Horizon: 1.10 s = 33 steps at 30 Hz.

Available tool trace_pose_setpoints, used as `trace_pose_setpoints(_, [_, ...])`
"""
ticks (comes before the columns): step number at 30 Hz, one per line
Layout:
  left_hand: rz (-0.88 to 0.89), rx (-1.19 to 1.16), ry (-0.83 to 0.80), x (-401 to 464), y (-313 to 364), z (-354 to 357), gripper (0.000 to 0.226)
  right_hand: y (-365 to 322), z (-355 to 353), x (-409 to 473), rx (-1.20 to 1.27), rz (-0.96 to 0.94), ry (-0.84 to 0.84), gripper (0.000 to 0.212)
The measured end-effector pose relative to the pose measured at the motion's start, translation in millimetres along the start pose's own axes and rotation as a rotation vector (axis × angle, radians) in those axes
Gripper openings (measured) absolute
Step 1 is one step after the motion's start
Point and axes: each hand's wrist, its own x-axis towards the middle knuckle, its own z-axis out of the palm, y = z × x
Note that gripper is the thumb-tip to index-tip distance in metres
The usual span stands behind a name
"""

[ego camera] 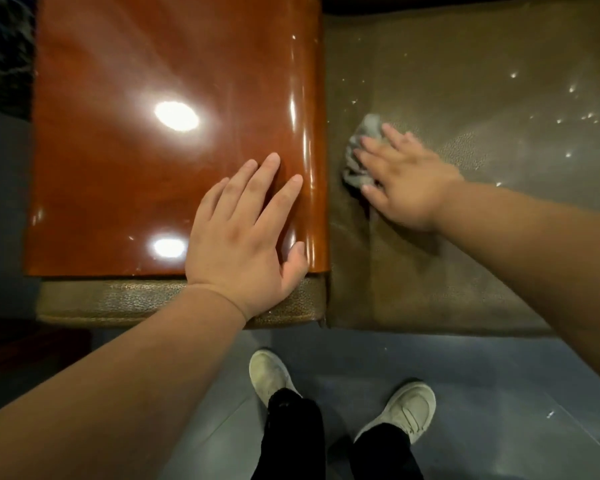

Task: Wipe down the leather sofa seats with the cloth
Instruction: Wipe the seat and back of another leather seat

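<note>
The right hand (400, 183) presses the grey cloth (359, 152) flat onto the olive leather sofa seat (465, 81), fingers straight and spread over it, at the seat's left edge beside the glossy wooden armrest (153, 133); the left hand (246, 233) lies open on that armrest, fingers spread, bracing; the stroke likely goes best with even palm pressure, overlapping passes, and the cloth worked into the seam along the armrest; most of the cloth hides under the palm; the seat runs off the right edge; glare specks make it hard to tell damp from dry leather.
</note>
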Motion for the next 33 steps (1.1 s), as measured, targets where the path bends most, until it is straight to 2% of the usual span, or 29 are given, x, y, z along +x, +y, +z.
trace_pose_setpoints(2, [-0.005, 0.008, -0.011, 0.1, 0.4, -3.0, 0.074, -13.9, -4.2, 8.6, 0.117, 0.202, 0.010, 0.073])
trace_pose_setpoints(3, [-0.001, 0.002, -0.018, 0.8, 0.7, -4.2, 0.074, -29.9, 1.1, 1.6, 0.092, 0.201, 0.003, 0.076])
trace_pose_setpoints(4, [0.002, -0.008, -0.025, 1.8, 0.6, -5.1, 0.075, -47.3, 8.7, -12.5, 0.042, 0.116, -0.020, 0.079])
trace_pose_setpoints(7, [-0.001, -0.007, -0.045, 0.7, 0.5, -6.3, 0.077, -65.2, 26.2, -57.6, -0.076, -0.312, -0.083, 0.081])
trace_pose_setpoints(8, [0.003, -0.011, -0.037, 0.9, 0.0, -5.1, 0.078, -51.6, 23.3, -54.7, -0.098, -0.382, -0.088, 0.078])
trace_pose_setpoints(9, [0.010, -0.023, -0.026, 1.4, -0.9, -3.7, 0.078, -33.7, 21.8, -44.2, -0.110, -0.371, -0.050, 0.075])
trace_pose_setpoints(10, [0.020, -0.033, -0.018, 2.3, -2.1, -1.9, 0.078, -16.7, 20.1, -32.3, -0.100, -0.281, 0.001, 0.072])
trace_pose_setpoints(13, [0.013, -0.039, -0.032, 2.4, -3.9, -0.6, 0.079, -5.1, 10.9, -7.6, 0.061, 0.212, 0.044, 0.072])
trace_pose_setpoints(15, [0.018, -0.035, -0.058, 3.4, -3.7, -0.8, 0.080, -37.9, 10.8, -6.4, 0.092, 0.328, 0.053, 0.079])
trace_pose_setpoints(16, [0.018, -0.041, -0.071, 3.6, -3.7, -1.5, 0.080, -55.3, 13.0, -14.4, 0.076, 0.256, 0.017, 0.082])
trace_pose_setpoints(19, [0.011, -0.056, -0.104, 5.6, -4.8, -6.9, 0.080, -67.9, 16.8, -50.5, -0.043, -0.204, -0.135, 0.080])
trace_pose_setpoints(21, [-0.004, -0.079, -0.119, 6.5, -5.4, -9.5, 0.079, -41.7, 8.5, -51.5, -0.102, -0.282, -0.175, 0.074])
trace_pose_setpoints(22, [-0.012, -0.093, -0.121, 6.8, -5.5, -9.6, 0.078, -25.9, 3.7, -45.7, -0.101, -0.197, -0.151, 0.072])
trace_pose_setpoints(25, [-0.034, -0.135, -0.116, 7.8, -5.6, -9.3, 0.073, 16.9, -10.9, -17.0, 0.029, 0.310, -0.046, 0.076])
trace_pose_setpoints(27, [-0.052, -0.166, -0.108, 9.3, -5.7, -8.6, 0.068, 6.6, -14.4, 3.8, 0.067, 0.451, -0.040, 0.084])
trace_pose_setpoints(28, [-0.063, -0.188, -0.103, 10.5, -4.6, -8.4, 0.066, -9.4, -9.8, 8.7, 0.051, 0.426, -0.024, 0.087])
trace_pose_setpoints(29, [-0.086, -0.212, -0.098, 11.5, -2.6, -8.8, 0.064, -26.6, -1.9, 7.5, 0.038, 0.323, -0.011, 0.088])
trace_pose_setpoints(31, [-0.147, -0.249, -0.089, 18.9, 0.8, -13.0, 0.062, -53.1, 18.5, -10.3, -0.052, -0.037, 0.010, 0.083])
trace_pose_setpoints(33, [-0.157, -0.264, -0.086, 44.0, 0.6, -15.0, 0.062, -50.0, 24.7, -27.5, -0.078, -0.290, -0.044, 0.073])
